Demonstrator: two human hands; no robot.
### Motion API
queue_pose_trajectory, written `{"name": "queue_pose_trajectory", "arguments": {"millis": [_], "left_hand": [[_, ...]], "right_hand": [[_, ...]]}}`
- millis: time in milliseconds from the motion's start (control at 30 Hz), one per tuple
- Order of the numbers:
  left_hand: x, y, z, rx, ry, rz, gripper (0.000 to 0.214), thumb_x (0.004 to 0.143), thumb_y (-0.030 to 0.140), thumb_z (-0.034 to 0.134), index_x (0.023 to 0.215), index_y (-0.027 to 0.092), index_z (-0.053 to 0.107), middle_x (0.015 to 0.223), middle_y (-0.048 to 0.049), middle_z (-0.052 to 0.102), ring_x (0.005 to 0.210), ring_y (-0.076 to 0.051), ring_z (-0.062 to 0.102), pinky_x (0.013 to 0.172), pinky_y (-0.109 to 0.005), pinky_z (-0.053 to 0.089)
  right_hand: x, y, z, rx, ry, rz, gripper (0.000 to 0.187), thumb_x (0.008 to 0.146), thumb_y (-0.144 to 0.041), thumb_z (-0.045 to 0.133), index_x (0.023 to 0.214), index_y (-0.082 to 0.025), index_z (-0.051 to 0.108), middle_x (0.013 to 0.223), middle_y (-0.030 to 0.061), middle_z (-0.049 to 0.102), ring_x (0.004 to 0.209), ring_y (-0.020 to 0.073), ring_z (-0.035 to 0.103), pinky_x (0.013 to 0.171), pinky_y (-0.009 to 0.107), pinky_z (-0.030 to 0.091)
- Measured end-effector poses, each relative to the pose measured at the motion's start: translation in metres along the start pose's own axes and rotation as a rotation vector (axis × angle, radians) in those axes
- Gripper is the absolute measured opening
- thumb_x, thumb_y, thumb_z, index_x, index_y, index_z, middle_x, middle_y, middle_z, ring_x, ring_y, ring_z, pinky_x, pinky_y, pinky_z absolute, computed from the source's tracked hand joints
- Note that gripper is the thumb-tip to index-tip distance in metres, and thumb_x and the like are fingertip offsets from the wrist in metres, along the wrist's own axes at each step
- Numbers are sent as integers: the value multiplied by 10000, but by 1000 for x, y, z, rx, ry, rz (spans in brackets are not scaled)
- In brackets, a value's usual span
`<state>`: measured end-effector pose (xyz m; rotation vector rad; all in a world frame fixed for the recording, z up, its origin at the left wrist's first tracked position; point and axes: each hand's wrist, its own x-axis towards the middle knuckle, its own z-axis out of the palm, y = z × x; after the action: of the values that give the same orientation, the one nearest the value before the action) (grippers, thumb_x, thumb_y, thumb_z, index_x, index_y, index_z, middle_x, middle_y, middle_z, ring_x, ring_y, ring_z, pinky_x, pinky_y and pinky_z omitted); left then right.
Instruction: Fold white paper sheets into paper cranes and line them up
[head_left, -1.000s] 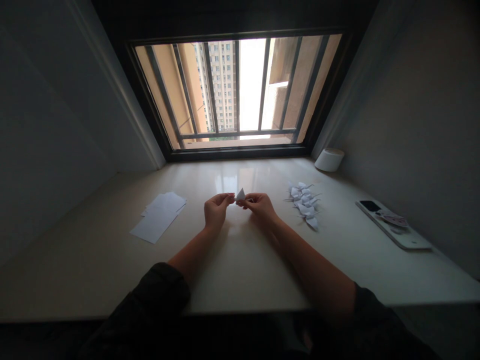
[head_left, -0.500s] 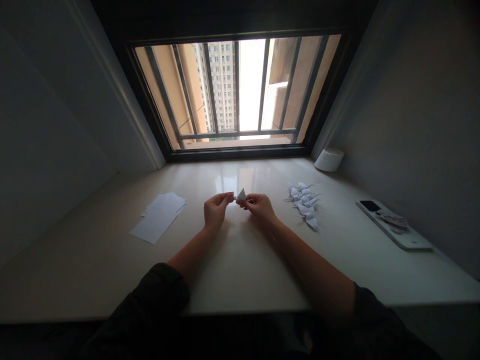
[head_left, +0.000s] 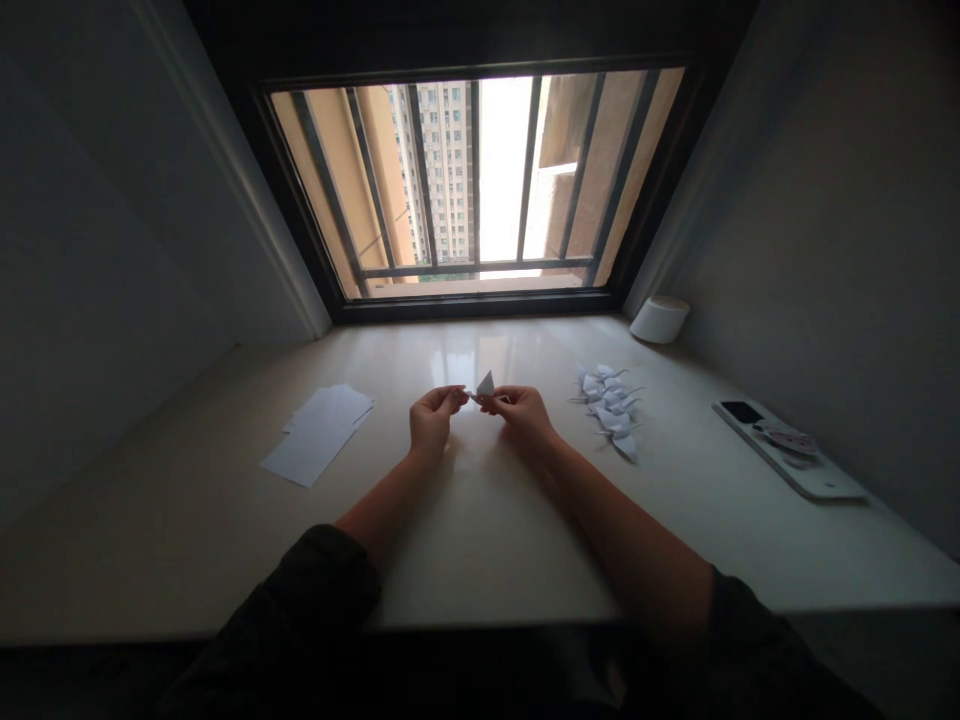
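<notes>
Between my hands, just above the pale sill, is a small folded paper crane [head_left: 486, 383], one white pointed flap standing up. My left hand [head_left: 433, 415] pinches a thin end of it between thumb and fingertips. From the other side, my right hand [head_left: 522, 412] grips its body, thumb and forefinger pressed together; the fingers hide its lower part. To the right lies a cluster of several finished paper cranes [head_left: 613, 405]. On the left, flat white paper sheets [head_left: 319, 435] are fanned in an overlapping pile.
A white round-topped container [head_left: 660, 320] stands in the back right corner by the window frame [head_left: 480, 308]. Near the right wall a phone [head_left: 787, 450] in a pale case lies on the sill [head_left: 480, 560], whose front edge runs below my forearms.
The crane has turned slightly in my fingers, its upright flap now leaning a little further right. Both hands keep their grip in nearly the same place.
</notes>
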<state>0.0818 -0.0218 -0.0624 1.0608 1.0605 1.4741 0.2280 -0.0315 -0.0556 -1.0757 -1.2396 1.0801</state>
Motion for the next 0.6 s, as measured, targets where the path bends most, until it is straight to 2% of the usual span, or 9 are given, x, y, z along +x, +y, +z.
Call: {"name": "queue_pose_trajectory", "arguments": {"millis": [200,433,600], "left_hand": [[-1,2,1,-13,1,7,243,641,337,727,789,145,709,734,-68,699,702,-151,626,731,-299,460],[8,6,-6,-17,60,11,329,642,394,721,852,141,700,809,-90,709,772,-170,644,764,-310,463],[4,6,-4,40,-25,-3,406,632,443,718,912,148,699,859,-110,712,815,-196,651,752,-315,463]], "right_hand": [[3,6,-2,-27,-8,8,298,601,-438,729,667,-149,699,601,55,663,571,155,584,578,271,437],[3,7,-6,-74,15,8,306,588,-454,726,657,-157,695,590,55,667,574,179,615,574,277,455],[4,6,-6,-116,68,1,327,608,-477,704,673,-157,695,603,63,672,577,181,614,567,275,466]]}}
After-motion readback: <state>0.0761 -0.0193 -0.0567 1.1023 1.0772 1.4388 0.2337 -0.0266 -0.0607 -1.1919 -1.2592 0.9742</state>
